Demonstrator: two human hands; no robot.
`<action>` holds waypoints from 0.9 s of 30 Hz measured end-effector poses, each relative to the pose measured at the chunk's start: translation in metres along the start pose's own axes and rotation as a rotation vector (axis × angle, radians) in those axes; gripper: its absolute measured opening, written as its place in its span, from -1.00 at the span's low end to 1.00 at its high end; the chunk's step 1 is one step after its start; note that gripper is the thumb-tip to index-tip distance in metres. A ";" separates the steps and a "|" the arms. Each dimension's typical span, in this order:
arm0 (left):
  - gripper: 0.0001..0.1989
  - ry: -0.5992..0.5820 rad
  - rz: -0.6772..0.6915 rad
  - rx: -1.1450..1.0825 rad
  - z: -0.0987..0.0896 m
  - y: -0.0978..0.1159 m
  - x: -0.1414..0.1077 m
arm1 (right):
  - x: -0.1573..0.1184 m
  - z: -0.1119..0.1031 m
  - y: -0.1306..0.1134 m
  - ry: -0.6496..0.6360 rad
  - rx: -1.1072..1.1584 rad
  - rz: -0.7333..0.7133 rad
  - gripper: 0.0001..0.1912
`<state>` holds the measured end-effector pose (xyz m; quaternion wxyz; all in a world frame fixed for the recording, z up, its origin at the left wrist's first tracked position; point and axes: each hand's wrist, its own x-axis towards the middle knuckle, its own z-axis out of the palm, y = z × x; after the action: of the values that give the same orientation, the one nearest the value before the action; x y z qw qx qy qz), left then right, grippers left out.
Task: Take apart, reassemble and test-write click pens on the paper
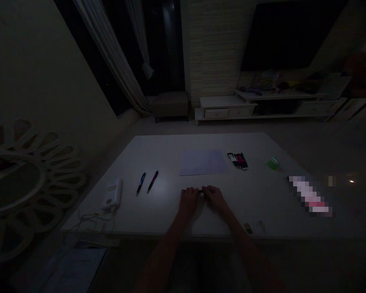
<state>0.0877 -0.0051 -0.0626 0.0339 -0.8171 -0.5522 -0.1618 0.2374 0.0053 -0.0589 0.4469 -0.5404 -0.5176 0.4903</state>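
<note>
Head view, the only one. Dim light, detail poor.

Left hand (189, 198) and right hand (214, 197) meet over the white table (158, 217), near its front edge. Between them, a small dark piece (201, 191), fingertips closed on it from either side, left hand on one end, right hand on the other. Too dark to say what it is, or how firmly each pinch bears.

Just beyond the hands: sheet of paper (203, 163), flat. Off to the left, blue pen (140, 184) and reddish pen (153, 182), side by side, apart. Right of the paper, patterned dark item (238, 161), then green tub (273, 163). Brown bit (248, 228) by the right forearm.

On handling, my judgement: work low over the tabletop, so a slip means a short drop. Keep both ends in line; turn or pull straight, no bending. One hand steady, the other moving. Wrists resting on the table would help. Mind the brown bit: a sweeping right arm could knock it.
</note>
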 end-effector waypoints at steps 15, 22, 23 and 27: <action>-0.85 -0.025 -0.064 -0.017 -0.001 0.003 0.002 | 0.007 0.008 0.006 0.092 0.000 -0.104 -0.66; -0.84 -0.057 -0.046 0.007 -0.004 0.003 0.001 | 0.009 0.007 0.011 0.108 -0.030 -0.172 -0.63; -0.84 -0.052 -0.046 0.007 -0.004 0.003 0.001 | 0.009 0.006 0.011 0.106 -0.023 -0.184 -0.62; -0.84 -0.028 -0.053 -0.005 -0.003 0.003 0.002 | 0.009 0.009 0.008 0.136 0.019 -0.099 -0.62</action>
<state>0.0900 -0.0054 -0.0586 0.0201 -0.8045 -0.5737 -0.1526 0.2297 0.0133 -0.0687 0.5098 -0.5420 -0.5075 0.4345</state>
